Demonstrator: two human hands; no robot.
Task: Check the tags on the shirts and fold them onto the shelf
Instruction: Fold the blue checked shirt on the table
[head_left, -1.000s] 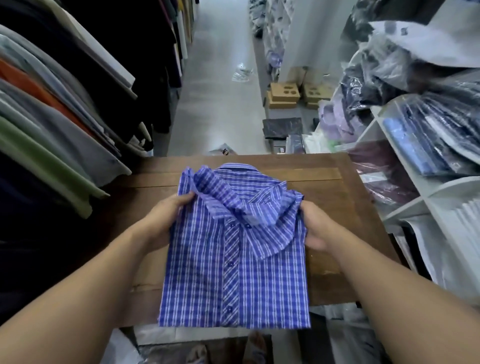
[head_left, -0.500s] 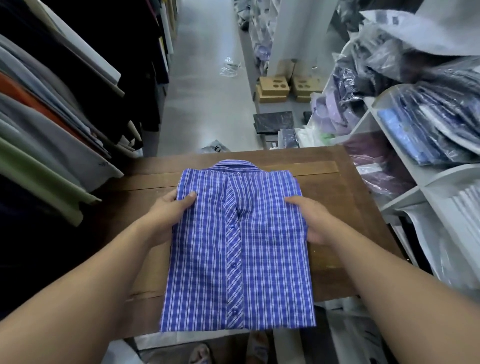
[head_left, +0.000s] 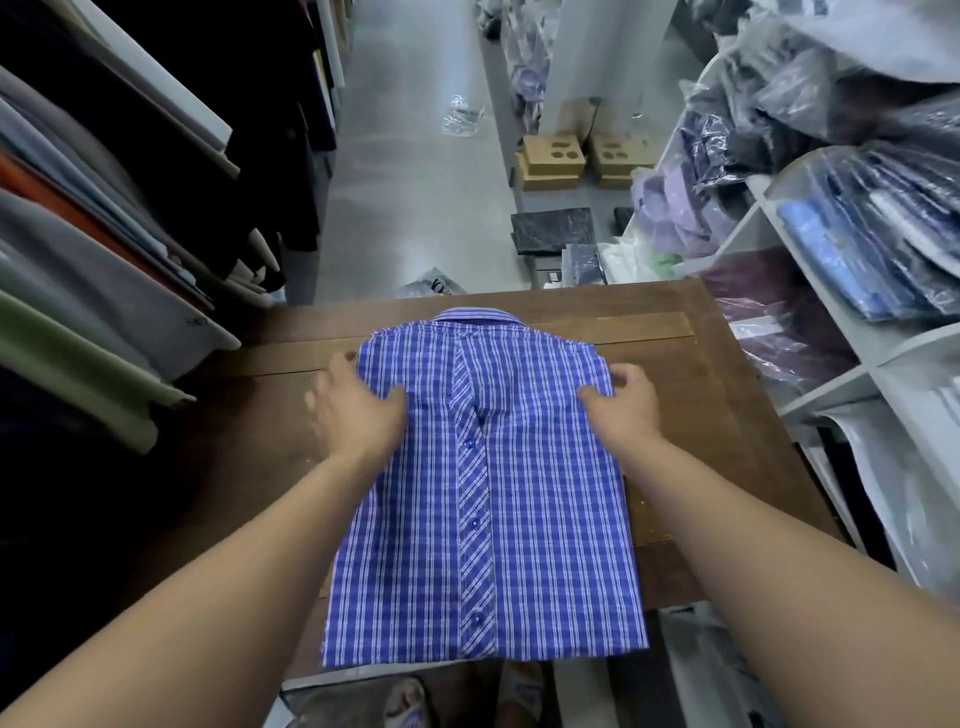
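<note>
Scene: A person stands at a wooden worktop (head_left: 701, 395) in a clothing stockroom, both bare arms reaching out over a blue checked shirt (head_left: 519, 519).
Shirt: It lies flat in the middle of the worktop, buttoned front up and collar at the far end. The sides are tucked under into a neat rectangle, and the near hem just overhangs the near edge.
Left hand (head_left: 358, 410): It is at the shirt's far left edge, thumb on the cloth and fingers spread just beside it. The hand is blurred, so I cannot tell whether it is pinching the fabric.
Right hand (head_left: 626, 400): It is at the far right edge, thumb on top and fingers curled round the fold, grasping the shirt.
Done: The folding of this shirt looks finished or nearly so. No tag is visible, so the check cannot be confirmed.
Left to do: The shirt has not yet reached the shelf. The likely next step is to lift it by both sides and carry it across.
Shelf (head_left: 831, 395): White compartments on the right, beside the worktop, hold shirts in clear bags.
Around: Hanging clothes (head_left: 104, 312) crowd the left, and cardboard boxes (head_left: 553, 161) sit on the far floor.
</note>
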